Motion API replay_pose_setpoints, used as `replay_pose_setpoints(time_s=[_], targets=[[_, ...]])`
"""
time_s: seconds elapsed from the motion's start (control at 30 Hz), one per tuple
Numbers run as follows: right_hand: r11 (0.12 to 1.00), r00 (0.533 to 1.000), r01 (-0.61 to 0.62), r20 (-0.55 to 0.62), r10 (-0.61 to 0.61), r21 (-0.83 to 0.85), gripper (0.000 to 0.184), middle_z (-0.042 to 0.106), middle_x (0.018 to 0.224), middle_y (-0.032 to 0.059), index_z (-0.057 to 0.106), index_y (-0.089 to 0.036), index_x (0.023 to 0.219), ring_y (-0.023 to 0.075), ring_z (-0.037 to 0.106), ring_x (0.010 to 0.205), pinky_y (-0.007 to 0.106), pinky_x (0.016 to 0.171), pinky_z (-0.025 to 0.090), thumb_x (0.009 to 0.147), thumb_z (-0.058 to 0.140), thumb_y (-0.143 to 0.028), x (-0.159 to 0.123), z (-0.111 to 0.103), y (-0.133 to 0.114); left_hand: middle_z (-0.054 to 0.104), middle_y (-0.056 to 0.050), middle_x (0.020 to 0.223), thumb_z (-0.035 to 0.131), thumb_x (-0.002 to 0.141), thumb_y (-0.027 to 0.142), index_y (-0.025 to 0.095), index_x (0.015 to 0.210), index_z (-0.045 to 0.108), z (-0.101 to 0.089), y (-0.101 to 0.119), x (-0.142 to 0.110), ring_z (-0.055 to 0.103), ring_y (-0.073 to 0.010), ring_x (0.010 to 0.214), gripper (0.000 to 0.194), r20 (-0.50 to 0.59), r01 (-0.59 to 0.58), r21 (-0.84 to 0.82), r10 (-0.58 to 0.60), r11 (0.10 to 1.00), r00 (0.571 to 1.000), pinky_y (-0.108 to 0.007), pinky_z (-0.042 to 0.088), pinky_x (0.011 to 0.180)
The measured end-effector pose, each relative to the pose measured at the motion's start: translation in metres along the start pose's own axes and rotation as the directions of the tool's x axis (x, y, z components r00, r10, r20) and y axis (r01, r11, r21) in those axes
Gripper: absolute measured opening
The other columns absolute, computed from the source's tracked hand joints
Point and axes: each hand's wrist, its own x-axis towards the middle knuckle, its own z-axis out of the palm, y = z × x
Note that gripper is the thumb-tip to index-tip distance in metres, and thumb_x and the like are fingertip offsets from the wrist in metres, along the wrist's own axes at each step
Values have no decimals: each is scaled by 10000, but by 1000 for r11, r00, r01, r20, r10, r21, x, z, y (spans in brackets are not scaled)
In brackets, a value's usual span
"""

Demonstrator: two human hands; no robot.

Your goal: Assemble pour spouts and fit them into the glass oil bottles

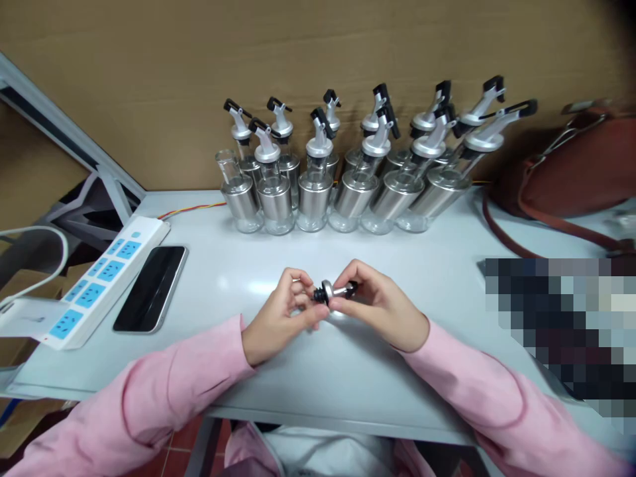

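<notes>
Both of my hands meet over the middle of the white table point(308, 377) on one small metal pourer spout point(332, 291) with black parts. My left hand point(281, 315) pinches its black end with curled fingers. My right hand point(377, 305) grips the silver body and the black tip from the other side. Both sleeves are pink. At the back stand several steel-and-glass oil bottles point(314, 192) fitted with the same kind of spout. One bottle at the far left of that group point(238, 195) has no spout on its neck.
A white and blue power strip point(94, 285) lies at the left edge, with a black phone point(152, 288) beside it. A brown leather bag point(561, 165) sits at the back right. A blurred-out patch point(561, 331) covers the right side. Cardboard forms the backdrop.
</notes>
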Motion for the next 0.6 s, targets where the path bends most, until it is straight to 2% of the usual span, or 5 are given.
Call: replay_pose_setpoints(time_s=[0.13,0.27,0.4,0.53,0.6], targets=[[968,978,184,129,-163,-170,196,619,696,-6,533,-180,720,112,560,642,230,616,428,696,691,-294,-7,6,-8,497,71,661,790,533,371,203,899,349,-2,9,3,372,-31,465,597,169,107,44,-113,993,979,-145,255,425],[866,928,371,149,-340,-334,124,640,695,6,551,-178,726,107,578,634,218,613,425,775,611,-275,-10,11,-12,509,62,630,797,500,406,178,777,426,6,10,3,445,-77,561,516,156,-45,301,-2,953,988,-178,331,515],[607,849,447,97,-520,-657,278,561,518,-18,514,-174,644,101,494,484,229,537,360,766,564,-419,-8,6,-8,529,50,601,684,648,369,168,706,530,16,6,1,492,-94,551,260,145,-153,631,78,760,986,-199,373,558],[289,781,445,210,-588,-847,429,471,388,-21,461,-176,477,88,386,369,258,490,265,837,443,-409,-8,7,-6,433,71,476,593,642,237,165,567,483,15,5,-1,398,-58,429,150,169,-210,716,126,665,978,-171,329,455],[200,771,455,272,-576,-868,461,490,382,-10,487,-167,469,90,387,356,270,493,245,879,378,-347,-10,11,-6,448,69,486,578,625,224,166,588,490,13,4,-2,393,-57,427,111,189,-230,740,134,633,973,-168,332,448]])
